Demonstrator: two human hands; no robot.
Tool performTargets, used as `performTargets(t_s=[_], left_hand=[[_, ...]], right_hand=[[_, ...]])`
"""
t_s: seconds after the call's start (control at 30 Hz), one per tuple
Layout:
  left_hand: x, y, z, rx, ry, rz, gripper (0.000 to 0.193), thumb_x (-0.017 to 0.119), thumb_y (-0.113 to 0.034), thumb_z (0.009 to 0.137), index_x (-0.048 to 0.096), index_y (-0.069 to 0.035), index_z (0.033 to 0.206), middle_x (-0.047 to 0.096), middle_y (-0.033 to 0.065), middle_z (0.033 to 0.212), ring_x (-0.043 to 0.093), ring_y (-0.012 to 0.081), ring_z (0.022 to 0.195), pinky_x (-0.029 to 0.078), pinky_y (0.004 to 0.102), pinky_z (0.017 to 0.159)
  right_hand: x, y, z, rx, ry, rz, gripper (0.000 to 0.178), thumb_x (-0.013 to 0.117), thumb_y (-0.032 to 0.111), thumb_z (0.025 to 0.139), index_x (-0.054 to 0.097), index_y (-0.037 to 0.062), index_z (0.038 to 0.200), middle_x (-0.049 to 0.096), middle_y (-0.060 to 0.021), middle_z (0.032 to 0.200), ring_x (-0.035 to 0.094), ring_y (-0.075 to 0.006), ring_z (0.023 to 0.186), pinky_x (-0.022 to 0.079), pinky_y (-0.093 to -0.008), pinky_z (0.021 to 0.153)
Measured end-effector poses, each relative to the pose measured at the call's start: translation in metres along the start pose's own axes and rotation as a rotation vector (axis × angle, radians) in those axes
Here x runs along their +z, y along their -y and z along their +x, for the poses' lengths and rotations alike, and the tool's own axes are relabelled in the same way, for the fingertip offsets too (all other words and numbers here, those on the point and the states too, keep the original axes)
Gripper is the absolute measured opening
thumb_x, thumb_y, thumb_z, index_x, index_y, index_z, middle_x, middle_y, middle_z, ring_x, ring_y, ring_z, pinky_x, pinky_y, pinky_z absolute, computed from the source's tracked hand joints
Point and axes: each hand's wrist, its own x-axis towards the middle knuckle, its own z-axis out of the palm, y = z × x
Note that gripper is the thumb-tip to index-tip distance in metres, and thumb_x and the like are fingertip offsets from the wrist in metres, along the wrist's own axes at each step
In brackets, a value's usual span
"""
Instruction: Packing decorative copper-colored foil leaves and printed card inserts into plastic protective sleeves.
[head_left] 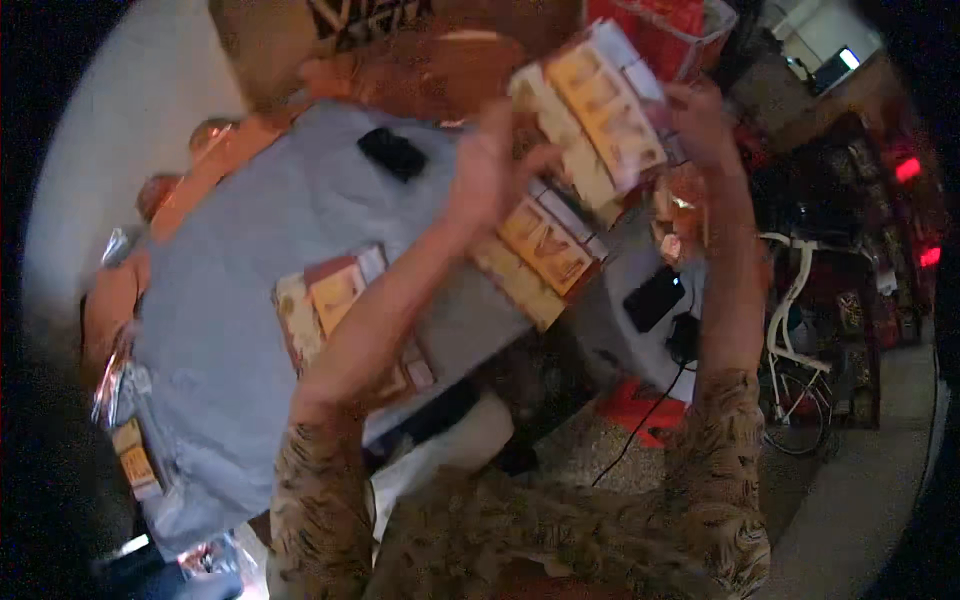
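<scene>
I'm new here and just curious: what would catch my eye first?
Probably the yellow-and-cream box, tilted at upper centre-right, its right edge in the right hand, the left hand by its left side. A similar box shows just below it in the picture. Two red lights glow at the far right.

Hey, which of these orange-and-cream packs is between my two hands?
The uppermost pack in the picture, with your left hand on its left side and your right hand at its right edge. The other packs sit lower in view.
</scene>
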Motion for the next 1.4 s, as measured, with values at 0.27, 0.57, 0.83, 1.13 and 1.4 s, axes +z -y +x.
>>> performTargets(t_s=[0.27,0.57,0.83,1.13,1.4], left_hand=[[-0.153,-0.124,-0.033,-0.554,-0.132,-0.546,0.051,0.073,-0.030,0.090,0.055,0.000,0.128,0.066,0.0076,0.115,0.068,0.0178,0.095,0.058,0.0336,0.081],[-0.294,-0.110,-0.195,-0.820,-0.468,-0.935,0.052,0.062,-0.023,0.097,0.043,-0.004,0.142,0.056,0.0117,0.136,0.057,0.0251,0.122,0.050,0.0397,0.102],[-0.284,-0.111,-0.224,-0.861,-0.508,-0.921,0.053,0.060,-0.022,0.098,0.039,-0.004,0.144,0.053,0.0114,0.139,0.055,0.0265,0.125,0.048,0.0437,0.104],[-0.288,-0.102,-0.235,-0.887,-0.412,-1.000,0.054,0.052,-0.031,0.102,0.038,-0.004,0.146,0.049,0.0121,0.144,0.050,0.0281,0.130,0.042,0.0462,0.109],[-0.283,-0.112,-0.232,-0.944,-0.462,-0.869,0.057,0.049,-0.035,0.103,0.035,-0.005,0.148,0.048,0.0116,0.145,0.049,0.0287,0.130,0.039,0.0451,0.111]], right_hand=[[0.149,0.110,-0.040,0.061,0.224,0.754,0.037,0.061,0.024,0.096,0.060,-0.0024,0.122,0.069,-0.0104,0.107,0.069,-0.0186,0.094,0.057,-0.0370,0.083],[0.236,0.107,-0.144,0.657,0.577,0.487,0.055,0.070,0.039,0.089,0.058,-0.0052,0.119,0.064,-0.0183,0.116,0.062,-0.0282,0.111,0.054,-0.0430,0.087],[0.286,0.127,-0.139,0.676,0.489,0.515,0.038,0.068,0.033,0.088,0.064,-0.0027,0.099,0.067,-0.0140,0.100,0.066,-0.0230,0.091,0.055,-0.0373,0.074],[0.311,0.112,-0.133,0.604,0.402,0.275,0.026,0.070,0.025,0.080,0.066,0.0001,0.085,0.065,-0.0110,0.082,0.061,-0.0185,0.071,0.046,-0.0322,0.058],[0.330,0.146,-0.162,0.186,0.048,0.502,0.024,0.060,0.013,0.087,0.064,-0.0026,0.105,0.068,-0.0135,0.097,0.063,-0.0222,0.095,0.049,-0.0363,0.084]])
